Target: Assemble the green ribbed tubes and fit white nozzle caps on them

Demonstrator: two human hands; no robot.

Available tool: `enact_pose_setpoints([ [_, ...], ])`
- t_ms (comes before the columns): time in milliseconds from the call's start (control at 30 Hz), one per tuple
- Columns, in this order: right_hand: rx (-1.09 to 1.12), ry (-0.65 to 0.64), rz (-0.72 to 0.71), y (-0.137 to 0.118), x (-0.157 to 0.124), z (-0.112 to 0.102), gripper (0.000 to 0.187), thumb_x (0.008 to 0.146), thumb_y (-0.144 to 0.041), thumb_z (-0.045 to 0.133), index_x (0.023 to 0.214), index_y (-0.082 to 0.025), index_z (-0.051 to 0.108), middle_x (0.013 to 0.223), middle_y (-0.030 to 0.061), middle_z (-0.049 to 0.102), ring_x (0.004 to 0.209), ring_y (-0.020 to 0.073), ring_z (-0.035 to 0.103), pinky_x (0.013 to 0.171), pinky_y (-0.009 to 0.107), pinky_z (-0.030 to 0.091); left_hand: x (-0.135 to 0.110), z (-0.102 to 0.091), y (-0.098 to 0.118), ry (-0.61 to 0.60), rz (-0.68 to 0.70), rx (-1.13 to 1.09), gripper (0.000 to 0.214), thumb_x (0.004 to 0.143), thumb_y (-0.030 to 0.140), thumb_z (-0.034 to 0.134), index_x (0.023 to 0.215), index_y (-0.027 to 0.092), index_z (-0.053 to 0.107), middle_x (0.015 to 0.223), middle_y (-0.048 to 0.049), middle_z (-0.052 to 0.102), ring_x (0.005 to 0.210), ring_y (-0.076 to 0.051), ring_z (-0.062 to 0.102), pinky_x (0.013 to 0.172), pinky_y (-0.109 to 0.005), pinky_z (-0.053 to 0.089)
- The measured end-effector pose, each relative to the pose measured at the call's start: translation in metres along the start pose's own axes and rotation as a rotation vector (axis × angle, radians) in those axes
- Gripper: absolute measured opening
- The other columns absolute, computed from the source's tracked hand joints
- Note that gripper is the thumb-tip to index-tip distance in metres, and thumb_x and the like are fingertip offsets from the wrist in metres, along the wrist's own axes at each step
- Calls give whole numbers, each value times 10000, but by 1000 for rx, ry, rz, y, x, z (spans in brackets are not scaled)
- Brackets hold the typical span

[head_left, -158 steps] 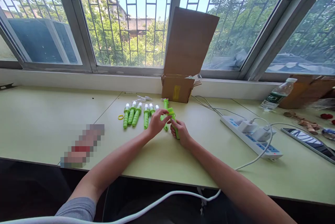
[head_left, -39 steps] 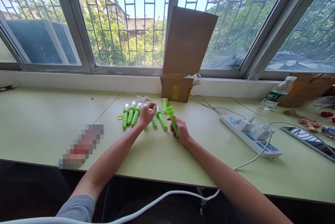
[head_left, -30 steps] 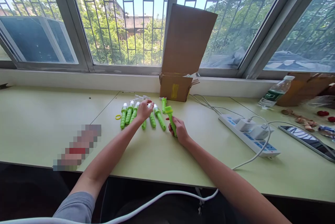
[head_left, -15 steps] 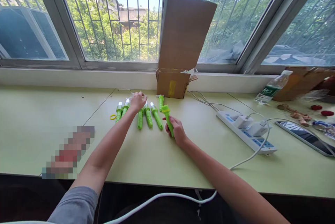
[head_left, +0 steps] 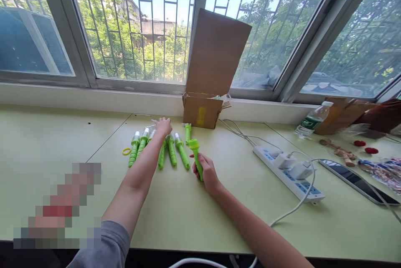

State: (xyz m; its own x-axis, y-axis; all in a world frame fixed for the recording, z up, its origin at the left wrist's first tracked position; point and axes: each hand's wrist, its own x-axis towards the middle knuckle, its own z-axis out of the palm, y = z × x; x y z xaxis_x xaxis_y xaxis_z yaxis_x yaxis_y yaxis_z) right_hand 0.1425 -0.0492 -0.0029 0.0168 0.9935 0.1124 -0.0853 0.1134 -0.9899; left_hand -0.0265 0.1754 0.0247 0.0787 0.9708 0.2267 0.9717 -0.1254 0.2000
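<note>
My right hand (head_left: pixel 205 173) is closed around a green plastic handle piece (head_left: pixel 196 156), held tilted above the pale green table (head_left: pixel 219 213). My left hand (head_left: pixel 163 127) reaches far forward to the back end of a row of several green sticks with clear tips (head_left: pixel 171 153). Its fingers are curled over small clear parts there; what they grip is hidden. One more green piece (head_left: pixel 187 132) stands just in front of the cardboard box. A small yellow ring (head_left: pixel 126 151) lies left of the row.
An open cardboard box (head_left: pixel 202 109) stands against the window sill. A white power strip (head_left: pixel 288 167) with plugs and cables lies to the right, then a phone (head_left: pixel 354 178), a water bottle (head_left: pixel 311 120) and small clutter. A blurred patch covers the near left.
My left hand has moved from the held green piece to the far end of the stick row. My right hand keeps its grip. The view has shifted, so everything sits lower and further left.
</note>
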Motion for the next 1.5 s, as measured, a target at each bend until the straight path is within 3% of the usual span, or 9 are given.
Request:
enact_pose_setpoints([
  [300, 20, -1, 14, 1, -1, 1, 466, 847, -544, 422, 985, -134, 597, 498, -33, 501, 370, 81, 371, 358, 217, 272, 17, 8, 9, -110, 27, 131, 380, 766, 149, 527, 1129, 235, 598, 1192, -154, 579, 1186, -331, 443, 1014, -651, 143],
  [533, 35, 9, 15, 4, -1, 1, 459, 853, -537, 431, 982, -127, 590, 490, -38, 493, 372, 78, 367, 360, 212, 271, 20, 9, 23, -117, 50, 211, 297, 837, 149, 466, 1053, 232, 652, 1185, -154, 565, 1155, -309, 460, 964, -554, 281],
  [867, 47, 13, 37, 4, 0, 1, 461, 857, -543, 422, 977, -129, 584, 486, -40, 488, 367, 80, 361, 363, 215, 269, 29, 14, 15, -55, 80, 271, 321, 829, 93, 417, 994, 169, 682, 1113, -202, 581, 1051, -311, 503, 830, -471, 371],
  [1033, 55, 20, 51, 4, 0, 2, 454, 859, -536, 418, 987, -134, 585, 496, -35, 493, 383, 82, 370, 368, 212, 280, 29, 11, 8, 3, 152, 276, 298, 766, 35, 475, 940, 161, 682, 1051, -186, 622, 1061, -306, 490, 893, -483, 315],
  [1233, 58, 12, 54, 3, 0, 3, 441, 847, -533, 433, 964, -140, 593, 502, -33, 489, 395, 86, 379, 372, 212, 283, 23, -11, 6, 128, 195, 255, 354, 768, 5, 411, 1043, 106, 608, 1057, -200, 617, 1073, -305, 484, 928, -481, 279],
  [1367, 64, 11, 60, 1, 1, 4, 436, 856, -530, 420, 960, -144, 594, 507, -34, 488, 401, 89, 377, 377, 213, 286, 8, -31, 11, 317, 204, 122, 263, 836, 118, 401, 1037, 113, 570, 1012, -193, 629, 1054, -318, 507, 902, -465, 317],
  [1500, 29, 9, 9, 2, 5, 2, 446, 851, -537, 419, 948, -138, 594, 510, -29, 492, 395, 93, 374, 375, 219, 282, -19, -48, 16, 412, 147, -24, 223, 862, 229, 431, 1046, 148, 530, 925, -156, 657, 960, -309, 577, 841, -428, 377],
])
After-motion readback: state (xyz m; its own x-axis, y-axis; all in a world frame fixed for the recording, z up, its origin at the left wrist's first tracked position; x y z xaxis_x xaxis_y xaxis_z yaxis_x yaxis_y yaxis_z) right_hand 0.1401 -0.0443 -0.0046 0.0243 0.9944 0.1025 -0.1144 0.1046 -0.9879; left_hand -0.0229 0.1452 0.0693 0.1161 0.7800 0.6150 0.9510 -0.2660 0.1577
